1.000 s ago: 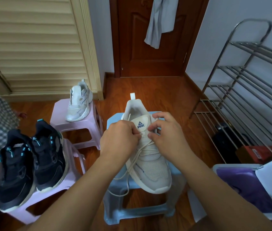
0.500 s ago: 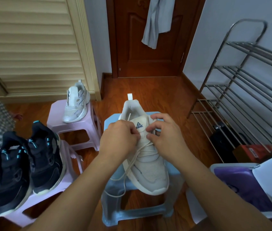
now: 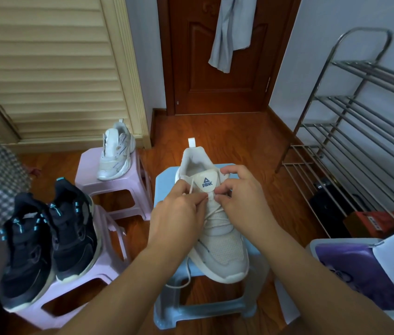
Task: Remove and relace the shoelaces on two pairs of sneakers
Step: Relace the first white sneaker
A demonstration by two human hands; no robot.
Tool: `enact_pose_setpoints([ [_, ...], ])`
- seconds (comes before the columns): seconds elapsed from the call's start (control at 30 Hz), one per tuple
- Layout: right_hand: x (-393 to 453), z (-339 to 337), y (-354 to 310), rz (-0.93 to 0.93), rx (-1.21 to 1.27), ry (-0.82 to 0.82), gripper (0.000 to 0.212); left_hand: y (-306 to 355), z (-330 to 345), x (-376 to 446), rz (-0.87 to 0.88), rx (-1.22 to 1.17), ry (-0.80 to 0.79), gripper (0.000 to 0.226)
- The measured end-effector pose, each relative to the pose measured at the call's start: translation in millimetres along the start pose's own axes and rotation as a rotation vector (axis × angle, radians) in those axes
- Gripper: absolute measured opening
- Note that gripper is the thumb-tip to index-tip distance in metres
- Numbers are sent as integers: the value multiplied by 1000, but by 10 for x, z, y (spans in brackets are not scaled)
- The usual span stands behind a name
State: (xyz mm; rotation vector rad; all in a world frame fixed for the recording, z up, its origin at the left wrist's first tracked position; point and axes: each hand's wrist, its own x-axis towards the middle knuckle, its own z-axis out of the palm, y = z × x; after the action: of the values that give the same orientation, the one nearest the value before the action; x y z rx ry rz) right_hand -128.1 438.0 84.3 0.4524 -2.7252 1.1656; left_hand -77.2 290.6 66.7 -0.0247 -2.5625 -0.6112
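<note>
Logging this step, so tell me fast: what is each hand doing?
Left hand: pinching the white lace beside the tongue.
Right hand: fingers curled at the sneaker eyelets, apparently pinching lace.

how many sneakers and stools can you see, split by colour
white sneakers: 2, one under the hands, one on the far pink stool
black sneakers: 2
pink stools: 2
blue stools: 1
total: 7
</note>
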Motion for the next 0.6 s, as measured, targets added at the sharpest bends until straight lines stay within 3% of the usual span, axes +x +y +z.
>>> enact_pose_setpoints([
  [0.17,3,14,-27,-2,3,-10,10,11,-26,59,-44,-32,-47,16],
  [0.33,16,25,-6,10,2,20,6,-54,-4,211,-89,-113,-82,6],
  [0.6,7,20,19,-51,-41,-2,7,-220,51,243,8,-309,-62,4],
])
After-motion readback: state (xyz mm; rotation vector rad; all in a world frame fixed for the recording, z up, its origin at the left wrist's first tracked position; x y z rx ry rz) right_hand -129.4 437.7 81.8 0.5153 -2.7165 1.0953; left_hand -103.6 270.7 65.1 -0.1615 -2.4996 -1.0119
